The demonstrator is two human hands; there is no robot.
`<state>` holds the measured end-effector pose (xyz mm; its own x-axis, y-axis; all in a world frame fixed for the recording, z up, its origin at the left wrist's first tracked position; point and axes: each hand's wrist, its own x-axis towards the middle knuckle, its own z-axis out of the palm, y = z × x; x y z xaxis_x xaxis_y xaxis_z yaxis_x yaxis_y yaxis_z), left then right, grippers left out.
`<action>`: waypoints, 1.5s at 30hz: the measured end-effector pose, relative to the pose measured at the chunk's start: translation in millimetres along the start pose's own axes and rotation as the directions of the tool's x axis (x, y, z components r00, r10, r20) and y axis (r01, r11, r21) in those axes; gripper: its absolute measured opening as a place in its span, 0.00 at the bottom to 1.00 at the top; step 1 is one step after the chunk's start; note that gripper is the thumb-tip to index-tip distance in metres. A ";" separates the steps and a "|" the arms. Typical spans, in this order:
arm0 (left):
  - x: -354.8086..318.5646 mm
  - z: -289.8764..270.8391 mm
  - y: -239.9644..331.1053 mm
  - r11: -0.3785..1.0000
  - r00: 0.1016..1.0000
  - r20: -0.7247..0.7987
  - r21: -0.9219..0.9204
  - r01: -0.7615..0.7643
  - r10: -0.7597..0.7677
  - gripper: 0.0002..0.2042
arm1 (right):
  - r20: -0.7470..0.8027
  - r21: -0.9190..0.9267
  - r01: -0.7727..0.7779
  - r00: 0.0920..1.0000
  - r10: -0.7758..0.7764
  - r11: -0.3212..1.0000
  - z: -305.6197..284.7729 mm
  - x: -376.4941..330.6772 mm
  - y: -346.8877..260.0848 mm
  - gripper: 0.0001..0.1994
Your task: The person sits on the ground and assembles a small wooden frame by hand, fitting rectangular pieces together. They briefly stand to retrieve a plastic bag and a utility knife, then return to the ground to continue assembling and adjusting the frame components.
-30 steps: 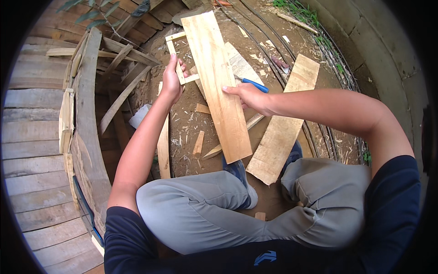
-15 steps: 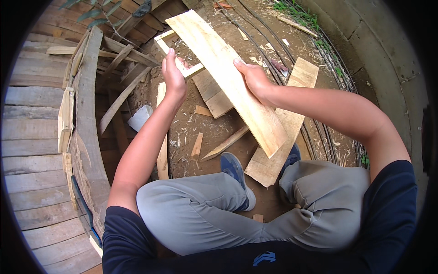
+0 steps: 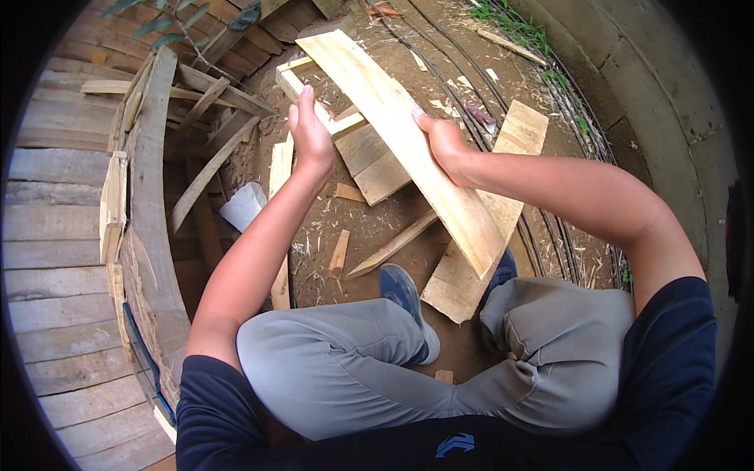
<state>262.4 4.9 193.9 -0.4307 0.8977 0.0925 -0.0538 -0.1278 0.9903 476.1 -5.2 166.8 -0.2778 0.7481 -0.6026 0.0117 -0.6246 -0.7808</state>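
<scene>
Right now both hands are up in front of the seated person, grasping one long pale plank (image 3: 408, 133) that slants from the upper left down toward the right knee. The left hand (image 3: 310, 133) is clenched on the plank's left edge near its upper part, thumb and fingers wrapped round it; the right hand (image 3: 444, 141) grips the opposite edge a little lower down, fingers curled over the wood — so the board is held off the ground between the two. Its lower end hangs above a second wide board (image 3: 487, 220) lying flat on the dirt floor (image 3: 377, 228) by the right leg. Under the held plank lies a small open wooden frame (image 3: 294, 78) and a short square offcut (image 3: 377, 161). Thin splinters and a narrow slat (image 3: 390, 247) are scattered on the soil near a blue shoe (image 3: 404, 294). To the left stands a stack of weathered pallet boards (image 3: 149, 204), well apart from the hands
</scene>
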 end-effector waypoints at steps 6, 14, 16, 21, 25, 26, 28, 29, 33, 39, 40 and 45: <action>7.7 2.1 24.3 0.991 0.977 0.173 0.066 0.118 -0.128 0.14 | 0.207 -0.313 -0.095 0.964 0.166 0.945 -7.2 16.4 11.7 0.25; 11.2 -2.2 37.5 0.932 0.972 0.159 0.346 0.109 -0.173 0.15 | 0.352 -0.588 -0.077 0.871 0.341 0.805 -34.9 39.8 53.6 0.15; 11.0 -6.7 37.5 0.905 0.981 0.126 0.417 0.084 -0.149 0.17 | 0.298 -0.704 0.060 0.930 0.217 0.708 -48.9 39.8 57.9 0.14; 29.0 -22.7 31.9 0.899 0.985 0.172 0.433 -0.071 -0.006 0.18 | 0.290 -0.885 0.342 0.936 -0.201 0.317 -63.6 40.2 43.4 0.10; 32.2 -23.4 46.0 0.850 0.958 0.264 0.526 -0.043 -0.115 0.18 | 0.369 -0.924 0.382 0.902 -0.225 0.017 -64.5 43.5 32.6 0.11; 35.4 -27.5 48.0 0.831 0.947 0.294 0.553 -0.060 -0.127 0.18 | 0.405 -0.914 0.401 0.887 -0.224 -0.066 -63.7 44.1 32.9 0.12; 33.7 -28.2 52.1 0.799 0.933 0.341 0.589 -0.117 -0.115 0.19 | 0.446 -0.895 0.416 0.853 -0.270 -0.164 -65.3 47.4 33.9 0.14; 30.2 -24.9 55.1 0.771 0.926 0.364 0.618 -0.156 -0.104 0.19 | 0.466 -0.883 0.419 0.836 -0.290 -0.212 -66.6 48.8 36.2 0.15; 36.5 -31.0 49.9 0.596 0.868 0.496 0.700 -0.392 -0.011 0.20 | 0.799 -0.575 0.700 0.593 -0.104 -0.424 -74.6 58.0 47.9 0.17; 7.4 -16.4 30.9 0.339 0.835 0.441 0.881 -0.331 -0.329 0.18 | 0.783 -0.334 0.699 0.579 0.226 -0.633 -33.7 28.1 101.9 0.18; -2.1 -11.9 30.1 0.297 0.814 0.474 0.873 -0.386 -0.336 0.17 | 0.844 -0.294 0.726 0.503 0.188 -0.621 -31.1 33.6 115.7 0.19; -31.7 -12.9 -22.8 0.162 0.698 0.593 0.796 -0.583 -0.402 0.16 | 0.877 -0.328 0.753 0.467 0.113 -0.570 -20.3 47.8 153.0 0.17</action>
<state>265.7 -26.0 167.1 0.2553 0.9276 -0.2726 0.9596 -0.2085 0.1891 484.1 -60.4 15.2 -0.9708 0.0827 -0.2254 0.0991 0.9931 -0.0624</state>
